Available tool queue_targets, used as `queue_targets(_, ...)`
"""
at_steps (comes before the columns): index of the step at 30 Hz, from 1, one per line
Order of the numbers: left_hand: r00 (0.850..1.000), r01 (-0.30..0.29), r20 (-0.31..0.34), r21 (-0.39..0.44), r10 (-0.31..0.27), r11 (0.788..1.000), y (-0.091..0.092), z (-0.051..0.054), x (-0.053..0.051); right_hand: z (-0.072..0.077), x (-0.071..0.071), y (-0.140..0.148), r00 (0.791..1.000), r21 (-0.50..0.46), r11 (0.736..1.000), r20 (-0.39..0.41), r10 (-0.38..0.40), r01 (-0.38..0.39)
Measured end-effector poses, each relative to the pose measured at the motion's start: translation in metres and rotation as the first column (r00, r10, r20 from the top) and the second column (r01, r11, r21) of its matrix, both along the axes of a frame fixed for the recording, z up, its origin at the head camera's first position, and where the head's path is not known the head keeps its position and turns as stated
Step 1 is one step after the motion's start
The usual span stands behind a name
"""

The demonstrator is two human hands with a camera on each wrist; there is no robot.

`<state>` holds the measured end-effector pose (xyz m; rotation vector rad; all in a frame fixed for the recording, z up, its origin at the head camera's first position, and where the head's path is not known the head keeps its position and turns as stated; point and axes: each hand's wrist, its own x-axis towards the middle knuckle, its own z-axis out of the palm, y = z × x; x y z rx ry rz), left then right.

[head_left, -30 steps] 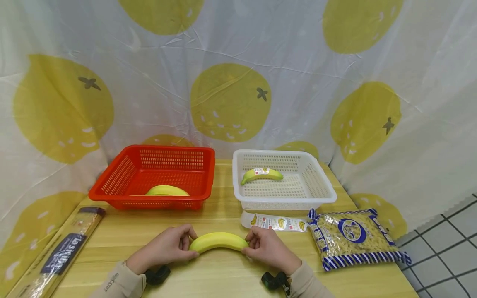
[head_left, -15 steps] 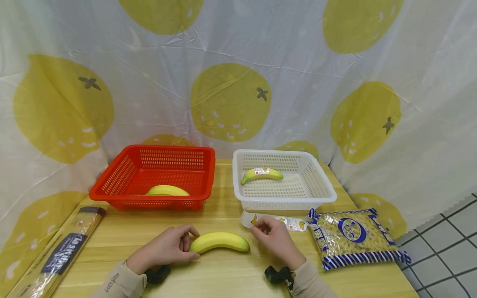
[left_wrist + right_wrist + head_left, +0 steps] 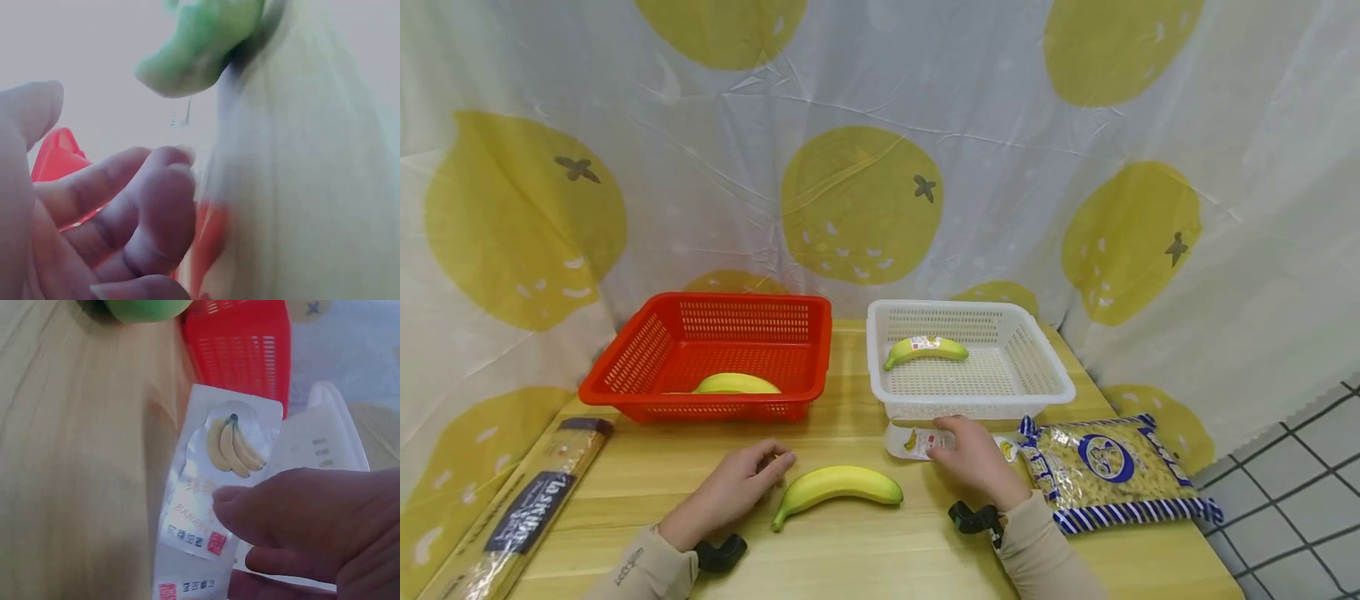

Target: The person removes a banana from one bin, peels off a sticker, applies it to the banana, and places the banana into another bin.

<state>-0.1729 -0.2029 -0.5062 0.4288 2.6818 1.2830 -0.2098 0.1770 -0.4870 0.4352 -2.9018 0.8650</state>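
Observation:
A banana (image 3: 838,487) lies on the wooden table between the two hands. My left hand (image 3: 737,483), fingers loosely curled and holding nothing, is beside the banana's stem end; a gap separates them, with the green stem (image 3: 200,50) above the fingers in the left wrist view. My right hand (image 3: 973,454) pinches a strip of banana stickers (image 3: 912,442). In the right wrist view the thumb lies on the face of the sticker strip (image 3: 215,447), the other fingers behind it. Part of the strip is hidden under the hand in the head view.
At the back left stands a red basket (image 3: 700,407) with a banana (image 3: 736,383) in it. Beside it, a white basket (image 3: 970,408) holds a labelled banana (image 3: 936,350). Packaged pasta (image 3: 1112,475) lies at right, a long spaghetti pack (image 3: 535,508) at left.
Both hands have let go of the banana, and its stem end now shows. My right hand has moved right and away from me to the sticker strip. The left has drawn slightly back left.

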Motion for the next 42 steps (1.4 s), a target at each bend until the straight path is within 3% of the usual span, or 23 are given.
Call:
queue_targets(6,0.999,-0.039,-0.026,0.029,0.039,0.999,-0.001,-0.001,-0.001,0.008,-0.008,-0.015,0.998,0.068,0.996,-0.002,0.061,-0.061)
queue_targets(14,0.996,-0.065,-0.051,0.025,0.066,0.998,0.002,-0.001,0.0,0.001,-0.008,-0.019,0.999,0.139,0.99,0.033,-0.024,0.019)
queue_targets(23,0.99,-0.122,-0.063,0.036,0.125,0.992,0.006,0.002,0.001,-0.01,-0.008,-0.014,1.0,0.059,0.998,0.002,0.001,-0.001)
queue_targets(27,0.984,-0.135,-0.111,0.056,0.141,0.989,0.008,0.003,0.002,-0.01,-0.008,-0.015,1.0,0.013,1.0,0.005,-0.001,0.001)
queue_targets(36,0.948,-0.088,-0.293,0.129,0.122,0.988,0.022,0.002,0.005,-0.011,-0.003,-0.031,0.994,-0.164,0.986,-0.106,0.003,-0.021)
queue_targets(42,0.892,-0.014,-0.449,0.108,0.061,0.994,0.048,0.01,0.003,-0.014,0.001,-0.044,0.978,-0.333,0.942,-0.206,-0.023,-0.048)
